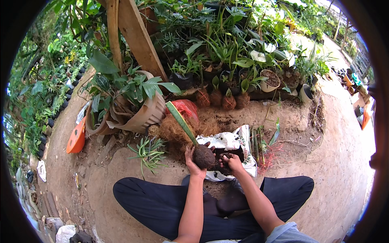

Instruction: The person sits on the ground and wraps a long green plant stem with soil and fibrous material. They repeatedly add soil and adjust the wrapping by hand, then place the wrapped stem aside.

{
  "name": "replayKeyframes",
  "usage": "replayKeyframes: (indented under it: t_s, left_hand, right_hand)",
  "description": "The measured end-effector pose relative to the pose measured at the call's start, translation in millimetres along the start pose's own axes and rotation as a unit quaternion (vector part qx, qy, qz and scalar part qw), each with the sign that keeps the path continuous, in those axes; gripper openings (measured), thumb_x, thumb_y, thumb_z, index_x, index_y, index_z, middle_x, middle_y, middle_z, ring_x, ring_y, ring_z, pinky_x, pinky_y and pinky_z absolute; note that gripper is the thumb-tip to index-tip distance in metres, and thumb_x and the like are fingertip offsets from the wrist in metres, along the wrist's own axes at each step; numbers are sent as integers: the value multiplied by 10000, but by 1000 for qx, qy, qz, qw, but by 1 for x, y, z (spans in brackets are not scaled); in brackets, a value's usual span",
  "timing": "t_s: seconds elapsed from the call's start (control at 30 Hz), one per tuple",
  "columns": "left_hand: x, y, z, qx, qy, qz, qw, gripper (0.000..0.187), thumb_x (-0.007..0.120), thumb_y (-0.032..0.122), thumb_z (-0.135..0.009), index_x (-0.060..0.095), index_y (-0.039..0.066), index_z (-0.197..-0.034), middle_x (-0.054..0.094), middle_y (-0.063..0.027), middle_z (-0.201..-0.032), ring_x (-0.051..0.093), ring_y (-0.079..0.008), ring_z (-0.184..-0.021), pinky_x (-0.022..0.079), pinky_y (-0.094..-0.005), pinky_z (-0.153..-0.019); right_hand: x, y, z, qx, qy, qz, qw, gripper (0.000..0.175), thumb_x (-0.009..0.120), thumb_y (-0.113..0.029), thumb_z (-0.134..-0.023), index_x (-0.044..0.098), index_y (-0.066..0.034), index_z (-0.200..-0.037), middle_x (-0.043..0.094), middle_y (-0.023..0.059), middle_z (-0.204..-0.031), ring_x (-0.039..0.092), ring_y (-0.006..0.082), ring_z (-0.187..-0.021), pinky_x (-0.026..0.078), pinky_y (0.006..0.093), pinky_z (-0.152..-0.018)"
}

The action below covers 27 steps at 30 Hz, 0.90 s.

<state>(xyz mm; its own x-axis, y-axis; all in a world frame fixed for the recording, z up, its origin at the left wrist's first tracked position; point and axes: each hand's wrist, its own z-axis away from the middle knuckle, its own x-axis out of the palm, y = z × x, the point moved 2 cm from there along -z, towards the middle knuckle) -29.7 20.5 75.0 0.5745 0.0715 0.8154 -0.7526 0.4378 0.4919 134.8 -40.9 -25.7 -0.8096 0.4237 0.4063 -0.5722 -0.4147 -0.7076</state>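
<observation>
My left hand (195, 164) cradles a round ball of dark soil (204, 156) from the left side and beneath. A thick green sansevieria leaf cutting (183, 123) with yellow edges stands out of the ball, tilted up to the left. Just right of the ball, my right hand (232, 163) has its fingers curled around some dark soil, apart from the ball. Under both hands lies an opened white plastic sack (249, 164) with dark soil inside. Loose brown coconut fibre (173, 129) is heaped behind the left hand, next to a red plastic bag (187, 108).
Several fibre-wrapped plant balls (228, 102) line a low ledge before potted plants. A large ribbed pot (149, 114) stands left, near a spider-like plant (149, 155) and an orange container (76, 136). Cut stems (257, 144) and red string (270, 156) lie right of the sack.
</observation>
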Motion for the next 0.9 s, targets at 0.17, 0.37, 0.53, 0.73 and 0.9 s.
replayKeyframes:
  t_s: [0.17, 0.37, 0.53, 0.73, 0.9]
  left_hand:
    - [-1, 1, 0, -10, -3, 18, 1000, 795, 514, 696, -851, 506, 27, -1280, 617, -193, -1182, 641, -383, -1038, 557, -492, -811]
    - [-1, 1, 0, -4, 9, 20, 1000, 788, 524, 687, -849, 505, 25, -1278, 620, -191, -1169, 643, -380, -1033, 559, -485, -809]
    - [-1, 0, 0, -6, 5, 27, 1000, 797, 527, 688, -846, 498, 21, -1281, 618, -195, -1173, 638, -381, -1041, 559, -485, -810]
    - [-3, 0, -1, -12, 3, 26, 1000, 799, 520, 680, -854, 495, 0, -1274, 612, -203, -1183, 627, -389, -1062, 559, -482, -832]
    - [-2, 0, -1, -11, 8, 26, 1000, 771, 525, 650, -868, 504, -18, -1251, 609, -213, -1183, 623, -397, -1074, 552, -480, -867]
  right_hand:
    - [9, -5, 3, -50, -27, -58, 997, 213, 549, -50, -977, 573, 50, -1164, 661, 145, -1019, 654, 193, -838, 580, 338, -767]
    - [15, -13, 13, -53, -42, -10, 998, 274, 504, 45, -954, 544, 54, -1226, 663, 153, -1071, 661, 222, -888, 554, 333, -806]
    - [18, -20, 18, -36, -52, 5, 998, 287, 490, 50, -957, 540, 68, -1239, 658, 175, -1104, 667, 227, -911, 557, 338, -801]
    - [27, -24, 24, -47, -72, -56, 995, 288, 500, -112, -1009, 544, 60, -1236, 659, 161, -1129, 673, 223, -947, 564, 340, -808]
    - [22, -21, 17, -33, -98, -137, 985, 378, 451, -261, -1044, 540, 63, -1216, 663, 167, -1114, 675, 240, -945, 562, 341, -822]
